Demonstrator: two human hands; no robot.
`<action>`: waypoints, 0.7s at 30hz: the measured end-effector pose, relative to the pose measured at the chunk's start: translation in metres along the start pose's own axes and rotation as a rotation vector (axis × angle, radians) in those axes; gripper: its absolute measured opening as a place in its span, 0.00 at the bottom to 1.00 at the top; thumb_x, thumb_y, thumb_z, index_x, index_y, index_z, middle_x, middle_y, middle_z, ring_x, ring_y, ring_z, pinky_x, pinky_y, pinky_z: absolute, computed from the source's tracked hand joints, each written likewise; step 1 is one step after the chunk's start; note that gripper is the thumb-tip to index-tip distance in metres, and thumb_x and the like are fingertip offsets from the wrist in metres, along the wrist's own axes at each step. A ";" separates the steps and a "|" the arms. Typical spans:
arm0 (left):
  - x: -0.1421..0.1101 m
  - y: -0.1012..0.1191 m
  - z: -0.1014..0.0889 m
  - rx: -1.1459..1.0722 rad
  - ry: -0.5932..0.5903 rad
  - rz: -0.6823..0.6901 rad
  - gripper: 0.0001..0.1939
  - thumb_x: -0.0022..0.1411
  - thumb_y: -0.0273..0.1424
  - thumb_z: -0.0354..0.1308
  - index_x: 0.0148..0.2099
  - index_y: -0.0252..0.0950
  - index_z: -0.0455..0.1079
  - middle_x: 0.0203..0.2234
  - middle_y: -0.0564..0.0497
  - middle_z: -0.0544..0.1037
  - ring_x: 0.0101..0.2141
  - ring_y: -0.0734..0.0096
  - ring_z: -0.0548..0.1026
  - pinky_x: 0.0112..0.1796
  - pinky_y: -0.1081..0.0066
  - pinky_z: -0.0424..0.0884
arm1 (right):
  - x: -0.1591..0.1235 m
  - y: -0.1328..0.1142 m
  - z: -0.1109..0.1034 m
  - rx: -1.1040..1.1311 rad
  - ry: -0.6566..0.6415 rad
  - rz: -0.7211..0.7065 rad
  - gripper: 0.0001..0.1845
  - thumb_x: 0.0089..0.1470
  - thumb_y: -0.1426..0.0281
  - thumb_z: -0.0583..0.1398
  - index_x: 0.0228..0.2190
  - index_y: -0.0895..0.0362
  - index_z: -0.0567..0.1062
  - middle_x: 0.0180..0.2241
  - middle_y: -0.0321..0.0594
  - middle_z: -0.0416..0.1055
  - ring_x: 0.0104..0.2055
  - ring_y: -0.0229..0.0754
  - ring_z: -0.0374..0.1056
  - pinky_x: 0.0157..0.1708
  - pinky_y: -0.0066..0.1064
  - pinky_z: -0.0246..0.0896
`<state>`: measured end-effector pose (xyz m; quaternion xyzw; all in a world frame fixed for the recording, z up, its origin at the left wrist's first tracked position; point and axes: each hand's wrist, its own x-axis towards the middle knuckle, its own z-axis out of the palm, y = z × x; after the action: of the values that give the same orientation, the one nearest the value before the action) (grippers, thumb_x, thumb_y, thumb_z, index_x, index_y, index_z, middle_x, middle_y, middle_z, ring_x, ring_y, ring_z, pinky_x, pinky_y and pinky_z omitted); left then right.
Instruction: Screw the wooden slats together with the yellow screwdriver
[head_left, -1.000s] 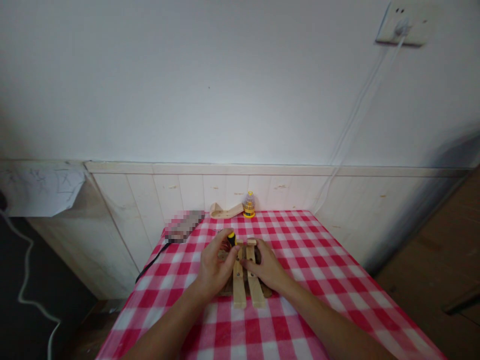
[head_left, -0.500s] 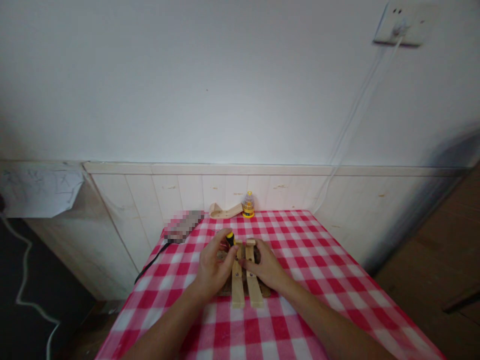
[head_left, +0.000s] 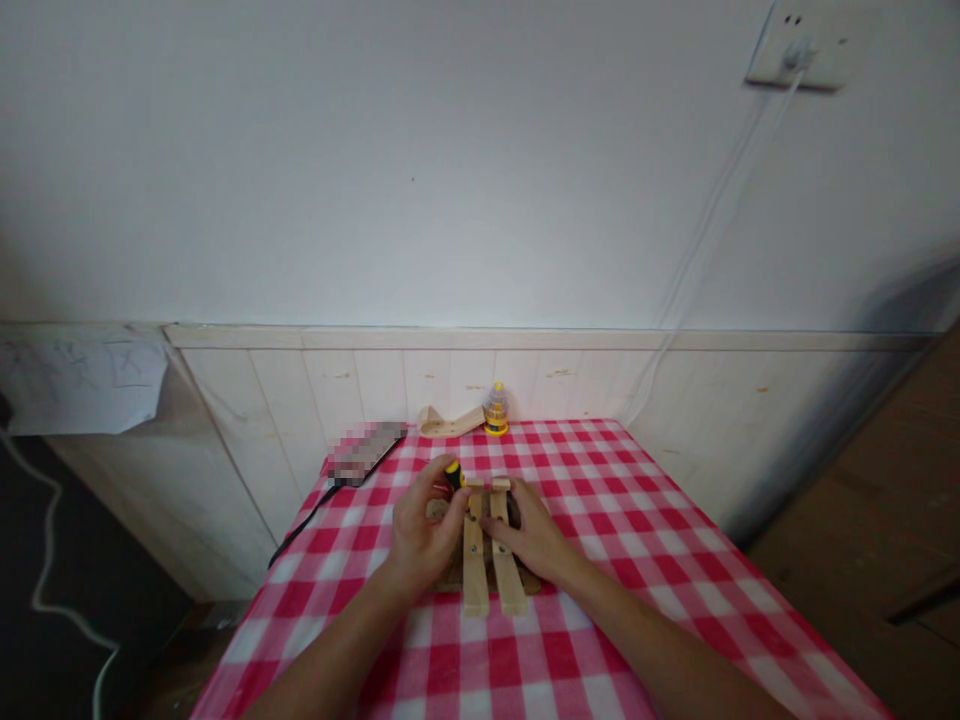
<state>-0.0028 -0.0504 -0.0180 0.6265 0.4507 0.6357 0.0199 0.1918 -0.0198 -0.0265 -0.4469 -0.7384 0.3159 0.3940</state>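
Observation:
My left hand [head_left: 424,525] is closed around a black and yellow screwdriver [head_left: 453,474], tilted beside the far end of the left wooden strip [head_left: 475,570]. A second wooden strip [head_left: 509,575] lies to its right, and dark screws show on both. Both strips rest on a brown board [head_left: 450,577], mostly hidden by the hands and strips. My right hand [head_left: 534,530] grips the far part of the right strip, its thumb reaching towards the left one. The screwdriver's tip is not visible.
At the back of the checked tablecloth [head_left: 570,640] stand a curved wooden piece [head_left: 450,425] and a yellow-based screwdriver bit set [head_left: 496,410]. A blurred-out flat object [head_left: 367,455] with a black cord lies at the back left, against the panelled wall [head_left: 375,385].
My left hand has shifted slightly left with the screwdriver, which now leans more to the left. My right hand and the strips stay almost where they were.

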 end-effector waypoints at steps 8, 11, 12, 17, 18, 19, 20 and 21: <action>-0.001 0.000 0.000 -0.011 -0.038 -0.021 0.18 0.70 0.35 0.63 0.60 0.39 0.73 0.42 0.47 0.85 0.36 0.66 0.84 0.37 0.68 0.83 | 0.001 -0.006 -0.001 -0.030 0.023 0.018 0.18 0.51 0.70 0.72 0.45 0.55 0.78 0.46 0.46 0.78 0.51 0.58 0.73 0.53 0.49 0.67; -0.002 -0.001 0.000 -0.006 -0.042 -0.030 0.18 0.71 0.36 0.63 0.60 0.39 0.73 0.42 0.47 0.85 0.36 0.66 0.84 0.37 0.68 0.83 | 0.001 -0.006 -0.001 -0.015 0.032 0.019 0.19 0.51 0.69 0.73 0.44 0.54 0.78 0.47 0.46 0.78 0.52 0.58 0.73 0.53 0.48 0.68; -0.002 -0.001 0.000 -0.007 -0.043 -0.033 0.18 0.71 0.36 0.63 0.60 0.39 0.73 0.42 0.47 0.84 0.35 0.66 0.84 0.37 0.68 0.83 | 0.001 -0.006 0.000 -0.007 0.033 0.019 0.19 0.51 0.69 0.73 0.44 0.54 0.78 0.47 0.46 0.78 0.51 0.57 0.73 0.53 0.48 0.68; -0.002 -0.004 0.001 -0.014 -0.026 -0.029 0.19 0.70 0.37 0.63 0.60 0.39 0.73 0.41 0.48 0.84 0.33 0.68 0.84 0.37 0.68 0.84 | 0.001 -0.005 0.002 0.003 0.037 0.020 0.18 0.51 0.70 0.73 0.43 0.55 0.77 0.44 0.44 0.77 0.48 0.54 0.74 0.49 0.43 0.68; -0.002 -0.005 0.001 -0.014 -0.025 -0.028 0.19 0.70 0.37 0.63 0.60 0.39 0.73 0.40 0.49 0.84 0.33 0.68 0.84 0.36 0.68 0.84 | 0.001 -0.004 0.002 -0.007 0.037 0.019 0.17 0.51 0.70 0.73 0.42 0.54 0.77 0.44 0.43 0.77 0.47 0.54 0.74 0.48 0.42 0.68; -0.002 -0.004 0.001 -0.014 -0.026 -0.029 0.19 0.70 0.36 0.63 0.60 0.39 0.73 0.40 0.48 0.84 0.33 0.68 0.84 0.36 0.68 0.84 | 0.001 -0.004 0.002 -0.017 0.039 0.018 0.17 0.51 0.70 0.73 0.42 0.54 0.77 0.43 0.42 0.77 0.47 0.53 0.74 0.48 0.42 0.68; -0.002 -0.004 0.001 -0.015 -0.026 -0.029 0.18 0.70 0.36 0.63 0.60 0.39 0.73 0.40 0.48 0.84 0.33 0.67 0.84 0.36 0.68 0.84 | 0.001 -0.004 0.002 -0.027 0.039 0.017 0.17 0.51 0.70 0.73 0.42 0.54 0.77 0.42 0.42 0.77 0.47 0.53 0.73 0.47 0.41 0.68; -0.002 -0.004 0.001 -0.016 -0.028 -0.030 0.18 0.70 0.36 0.63 0.60 0.39 0.73 0.40 0.48 0.84 0.33 0.67 0.84 0.37 0.67 0.84 | 0.001 -0.004 0.002 -0.040 0.037 0.016 0.16 0.51 0.69 0.73 0.41 0.54 0.77 0.42 0.42 0.77 0.47 0.53 0.73 0.47 0.41 0.67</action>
<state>-0.0034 -0.0487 -0.0223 0.6283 0.4546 0.6300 0.0406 0.1883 -0.0208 -0.0239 -0.4664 -0.7334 0.2962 0.3960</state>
